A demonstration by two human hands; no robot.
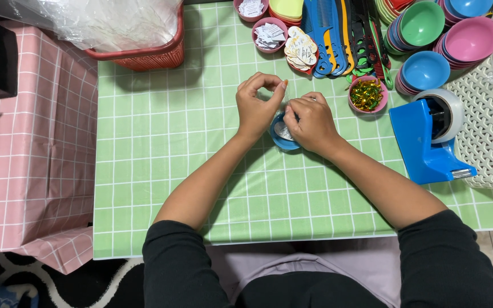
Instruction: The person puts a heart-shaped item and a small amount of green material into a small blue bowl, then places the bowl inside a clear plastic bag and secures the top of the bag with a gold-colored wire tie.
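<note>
We have both hands over a small blue bowl point(283, 137) on the green checked table point(161, 142): our left hand point(256, 105) pinches clear wrap point(285, 97) between thumb and fingertip, and our right hand point(310, 121) is curled shut on the bowl's rim. A pink bowl of gold bits point(367, 94) sits just right, the blue tape dispenser point(426, 134) beyond it, combs point(338, 34) behind.
</note>
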